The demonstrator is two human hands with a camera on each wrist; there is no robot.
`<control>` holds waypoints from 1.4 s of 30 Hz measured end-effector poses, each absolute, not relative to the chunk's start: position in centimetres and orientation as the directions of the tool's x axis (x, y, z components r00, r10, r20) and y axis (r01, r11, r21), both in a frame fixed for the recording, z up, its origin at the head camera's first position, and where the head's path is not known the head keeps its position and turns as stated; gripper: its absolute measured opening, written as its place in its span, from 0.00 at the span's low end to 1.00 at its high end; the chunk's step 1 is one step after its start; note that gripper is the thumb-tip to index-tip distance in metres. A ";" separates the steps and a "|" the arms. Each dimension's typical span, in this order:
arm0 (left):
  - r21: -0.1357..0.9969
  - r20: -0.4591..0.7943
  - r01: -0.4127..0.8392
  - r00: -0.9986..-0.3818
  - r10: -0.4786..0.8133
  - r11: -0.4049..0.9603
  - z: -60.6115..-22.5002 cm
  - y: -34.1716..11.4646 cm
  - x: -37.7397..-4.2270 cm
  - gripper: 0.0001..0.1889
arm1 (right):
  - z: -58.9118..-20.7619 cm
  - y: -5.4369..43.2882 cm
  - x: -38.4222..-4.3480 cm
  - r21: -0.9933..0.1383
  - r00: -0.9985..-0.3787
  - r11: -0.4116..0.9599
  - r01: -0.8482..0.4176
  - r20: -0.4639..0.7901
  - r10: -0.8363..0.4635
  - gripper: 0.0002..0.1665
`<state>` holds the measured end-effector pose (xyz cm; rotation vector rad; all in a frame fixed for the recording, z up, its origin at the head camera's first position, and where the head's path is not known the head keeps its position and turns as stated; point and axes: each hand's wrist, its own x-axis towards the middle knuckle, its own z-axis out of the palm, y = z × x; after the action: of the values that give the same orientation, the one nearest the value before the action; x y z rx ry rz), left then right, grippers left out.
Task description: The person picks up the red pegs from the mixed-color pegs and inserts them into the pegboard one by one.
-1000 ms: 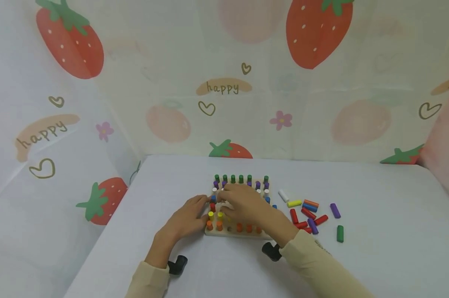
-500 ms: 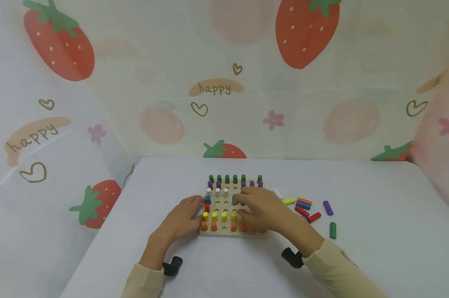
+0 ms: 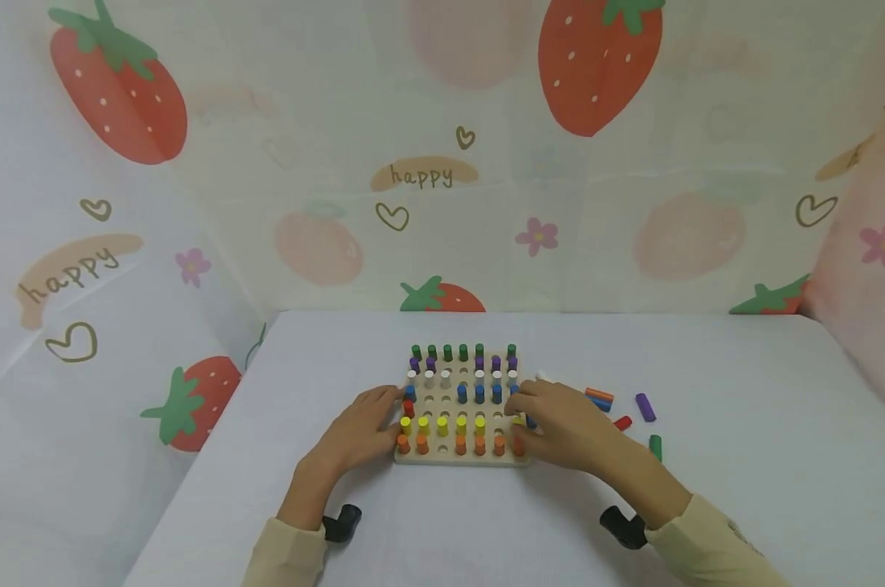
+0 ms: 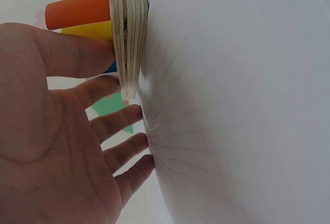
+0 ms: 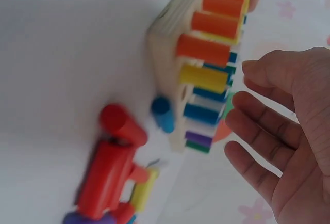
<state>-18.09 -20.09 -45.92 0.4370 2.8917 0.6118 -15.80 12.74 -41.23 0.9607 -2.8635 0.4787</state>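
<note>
A wooden pegboard holds upright pegs in coloured rows, green at the back and orange at the front. Several holes show bare, mostly in the red row, where one red peg stands. My left hand touches the board's left side, its thumb by the front corner and other fingertips on the table in the left wrist view. Over the board's right edge hovers my right hand. In the right wrist view its fingers are spread and hold nothing, near a yellow peg.
Loose pegs lie right of the board: a blue peg beside its edge, red pegs, a purple peg, a green peg and an orange peg. My right hand hides some in the head view.
My right hand has moved rightward from the board's middle to its right edge, uncovering blue, white and yellow pegs. My left hand stays at the board's left side. The head view has shifted slightly.
</note>
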 end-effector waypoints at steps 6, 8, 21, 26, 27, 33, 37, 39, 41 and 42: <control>0.405 -0.095 0.246 -0.946 0.309 0.880 -46.0 -20.2 -18.1 0.33 | -42.1 14.7 -15.2 -0.257 -0.805 0.763 -0.593 0.201 -0.558 0.09; 0.409 -0.097 0.245 -0.946 0.309 0.879 -46.1 -20.2 -18.1 0.33 | -42.4 15.4 -15.0 -0.254 -0.809 0.768 -0.588 0.209 -0.550 0.09; 0.411 -0.106 0.245 -0.944 0.312 0.878 -46.0 -20.1 -18.2 0.34 | -44.0 19.3 -13.9 -0.263 -0.873 0.833 -0.487 0.144 -0.466 0.08; 0.406 -0.109 0.246 -0.943 0.314 0.880 -45.9 -20.1 -18.2 0.34 | -44.4 20.2 -13.4 -0.253 -0.892 0.856 -0.451 0.141 -0.429 0.09; 0.402 -0.112 0.246 -0.943 0.314 0.882 -46.0 -20.1 -18.3 0.34 | -44.5 20.3 -13.3 -0.250 -0.893 0.858 -0.449 0.143 -0.426 0.09; 0.403 -0.110 0.253 -0.941 0.321 0.879 -46.1 -20.1 -18.1 0.33 | -44.3 20.8 -12.6 -0.248 -0.903 0.868 -0.430 0.118 -0.413 0.09; 0.405 -0.105 0.262 -0.938 0.329 0.876 -45.9 -20.1 -18.2 0.33 | -44.2 20.9 -12.4 -0.248 -0.909 0.875 -0.416 0.107 -0.402 0.09; 0.404 -0.105 0.261 -0.939 0.329 0.877 -45.8 -20.1 -18.3 0.33 | -44.2 21.0 -12.3 -0.242 -0.909 0.877 -0.416 0.104 -0.403 0.10; 0.405 -0.106 0.260 -0.939 0.327 0.877 -45.9 -20.1 -18.2 0.33 | -44.2 21.1 -12.3 -0.234 -0.910 0.879 -0.414 0.100 -0.402 0.10; 0.404 -0.105 0.261 -0.939 0.327 0.877 -45.9 -20.1 -18.3 0.33 | -44.2 21.1 -12.3 -0.230 -0.910 0.880 -0.415 0.096 -0.403 0.11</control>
<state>-18.27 -20.14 -45.94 0.4541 2.8775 0.5834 -12.27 21.14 -44.22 0.6535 -3.0027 0.3831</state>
